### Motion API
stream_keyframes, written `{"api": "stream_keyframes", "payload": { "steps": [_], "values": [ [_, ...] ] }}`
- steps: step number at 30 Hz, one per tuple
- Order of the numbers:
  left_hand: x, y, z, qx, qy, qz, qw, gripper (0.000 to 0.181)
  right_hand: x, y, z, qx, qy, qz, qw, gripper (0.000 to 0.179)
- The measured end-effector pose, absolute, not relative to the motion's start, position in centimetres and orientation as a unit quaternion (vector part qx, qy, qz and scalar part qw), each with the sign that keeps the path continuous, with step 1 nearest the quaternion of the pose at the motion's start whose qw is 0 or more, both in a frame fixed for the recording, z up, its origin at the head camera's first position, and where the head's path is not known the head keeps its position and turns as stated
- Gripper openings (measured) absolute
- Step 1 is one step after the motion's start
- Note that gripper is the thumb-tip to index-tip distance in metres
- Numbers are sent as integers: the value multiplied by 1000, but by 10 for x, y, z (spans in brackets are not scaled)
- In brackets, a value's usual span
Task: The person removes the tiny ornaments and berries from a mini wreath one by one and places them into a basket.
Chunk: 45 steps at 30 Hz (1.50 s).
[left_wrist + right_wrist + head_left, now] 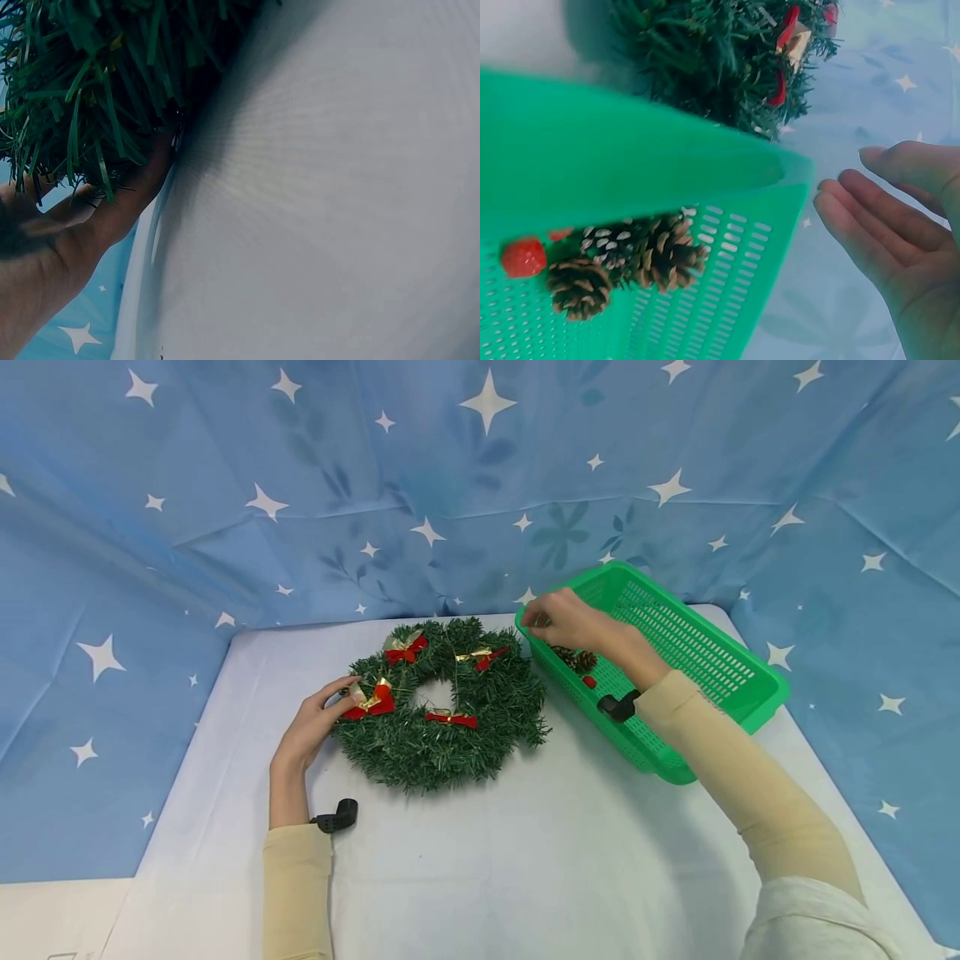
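A green artificial wreath (442, 756) with several red-and-gold bows lies on the table. My left hand (306, 731) grips its left edge, close to a red bow (369, 702). In the left wrist view the wreath's needles (97, 82) partly cover the fingers (139, 187). My right hand (573, 620) is above the left corner of a green plastic basket (667, 617), its fingers loosely bent. The right wrist view shows nothing between the thumb and fingertips of the right hand (907, 232). Pinecones (581, 289) and a red berry-like ball (523, 257) lie in the basket.
The table (480, 868) has a white cloth. A blue curtain (420, 468) with white stars hangs behind it and along the sides. The basket's raised rim (630, 142) stands just right of the wreath.
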State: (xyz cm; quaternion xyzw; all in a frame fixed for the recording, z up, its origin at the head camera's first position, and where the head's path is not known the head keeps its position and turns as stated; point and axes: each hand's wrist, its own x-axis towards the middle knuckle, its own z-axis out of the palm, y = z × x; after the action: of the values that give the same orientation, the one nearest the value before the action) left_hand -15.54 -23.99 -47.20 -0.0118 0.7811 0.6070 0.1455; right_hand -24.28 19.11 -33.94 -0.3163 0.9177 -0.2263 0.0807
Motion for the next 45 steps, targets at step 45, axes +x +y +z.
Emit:
{"api": "stream_keyframes", "payload": {
  "steps": [45],
  "values": [
    [-145, -228, -441, -19, 770, 618, 159, 63, -255, 102, -363, -384, 888, -231, 105, 21]
  ]
}}
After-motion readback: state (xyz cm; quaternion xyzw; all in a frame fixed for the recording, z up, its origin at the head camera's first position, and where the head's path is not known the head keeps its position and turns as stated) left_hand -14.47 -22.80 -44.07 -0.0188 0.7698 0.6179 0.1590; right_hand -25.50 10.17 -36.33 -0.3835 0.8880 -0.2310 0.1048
